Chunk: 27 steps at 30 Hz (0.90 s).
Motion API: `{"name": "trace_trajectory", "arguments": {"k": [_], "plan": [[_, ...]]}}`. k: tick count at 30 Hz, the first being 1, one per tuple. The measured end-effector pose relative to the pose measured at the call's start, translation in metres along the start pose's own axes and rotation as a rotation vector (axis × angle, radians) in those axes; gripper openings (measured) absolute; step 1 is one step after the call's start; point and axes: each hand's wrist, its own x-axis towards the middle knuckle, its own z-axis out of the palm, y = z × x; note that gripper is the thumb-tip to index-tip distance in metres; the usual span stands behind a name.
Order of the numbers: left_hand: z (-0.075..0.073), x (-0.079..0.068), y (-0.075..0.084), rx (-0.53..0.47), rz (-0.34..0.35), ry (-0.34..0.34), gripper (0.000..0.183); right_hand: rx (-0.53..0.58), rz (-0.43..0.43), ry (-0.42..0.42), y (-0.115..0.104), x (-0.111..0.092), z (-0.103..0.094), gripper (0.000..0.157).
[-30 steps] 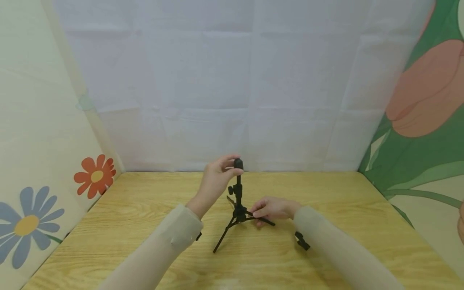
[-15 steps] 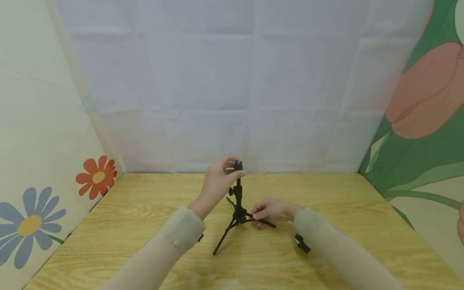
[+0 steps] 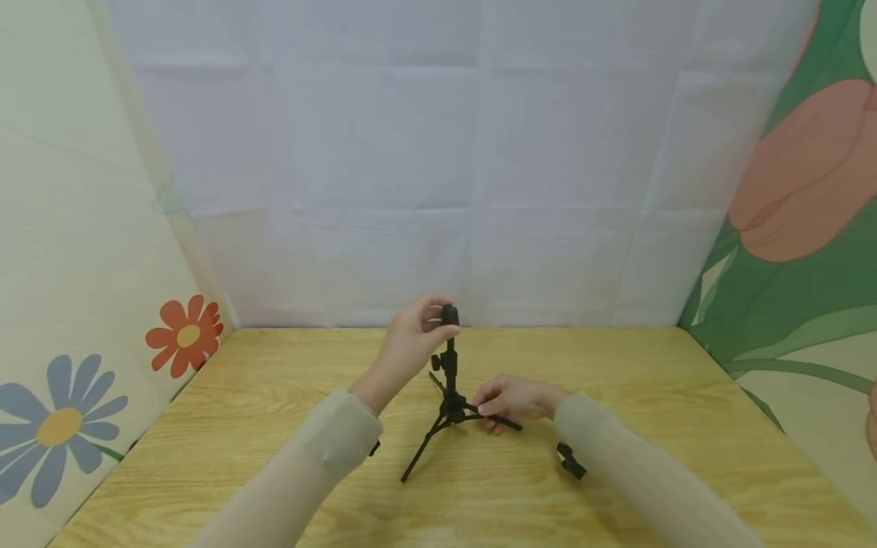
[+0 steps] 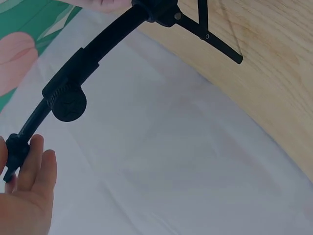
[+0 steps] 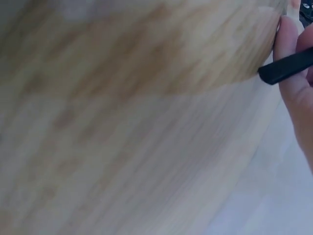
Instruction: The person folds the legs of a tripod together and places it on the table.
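Observation:
A small black tripod (image 3: 450, 380) stands upright on the wooden table, its legs spread. My left hand (image 3: 409, 335) pinches the knob-like black top piece (image 3: 450, 314) of the centre post between thumb and fingers. The left wrist view has that hand (image 4: 32, 196) at lower left; a round clamp knob (image 4: 68, 104) sticks out from the post. Low on the right side, my right hand (image 3: 514, 396) grips one leg (image 3: 508, 422). In the right wrist view the leg's end (image 5: 281, 69) juts out past the fingers; the rest of the tripod is mostly out of frame there.
The wood-grain table (image 3: 274, 426) spreads around the tripod. A white cloth (image 3: 370, 152) hangs behind it, with flower-printed panels (image 3: 62, 251) at both sides. Small black pieces (image 3: 571, 461) show beside both cuffs.
My left thumb shifts slightly right across the top piece, then back left; the top piece looks turned a little. The right hand stays on the leg, and the tripod keeps its place.

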Motion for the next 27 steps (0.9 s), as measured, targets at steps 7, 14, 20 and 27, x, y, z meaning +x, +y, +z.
{"name": "trace_trajectory", "arguments": {"k": [7, 14, 20, 27], "plan": [[0.004, -0.002, 0.002, 0.048, 0.036, 0.053, 0.035, -0.047, -0.028, 0.017, -0.002, -0.003, 0.006, 0.011], [0.003, 0.002, 0.001, 0.044, 0.022, 0.059, 0.035, -0.041, -0.067, 0.031, 0.001, -0.002, 0.009, 0.01], [0.006, 0.0, -0.011, 0.007, -0.044, 0.034, 0.032, 0.02, -0.09, 0.036, 0.001, -0.002, 0.011, 0.009], [0.008, -0.001, -0.023, -0.013, -0.087, 0.058, 0.031, 0.042, -0.123, 0.017, -0.003, -0.001, 0.011, 0.008]]}}
